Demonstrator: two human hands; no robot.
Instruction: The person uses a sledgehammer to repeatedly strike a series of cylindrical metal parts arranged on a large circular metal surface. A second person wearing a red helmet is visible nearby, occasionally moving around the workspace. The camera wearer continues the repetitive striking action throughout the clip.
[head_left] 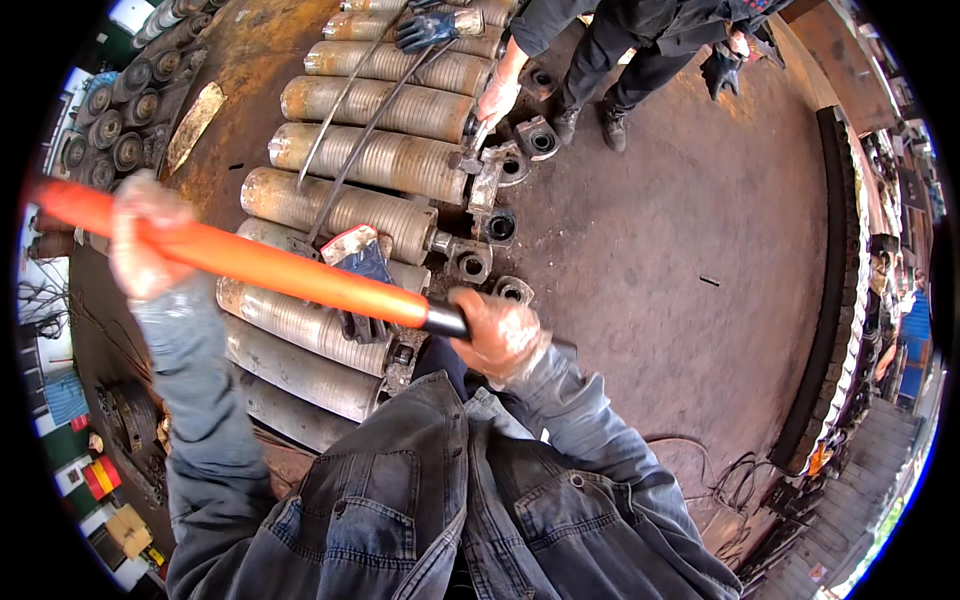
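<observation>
A thick orange tool handle (300,277) with a black end slants across the view, rising toward the far left. Its other end runs to the dark rim, so any head on it cannot be made out. My left hand (150,240), smeared by motion, is wrapped round the upper part. Closed on the black end is my right hand (500,335). Beneath the handle lies a row of rusty ribbed steel cylinders (345,215) with eyed end fittings (472,262). A work glove (362,262) rests on them, partly covered by the handle.
Two long metal bars (375,118) lie across the cylinders, with another glove (428,30) farther off. A co-worker's bare hand (497,100) reaches to a fitting beyond them. Cables (735,485) lie on the brown floor (660,240) at the right.
</observation>
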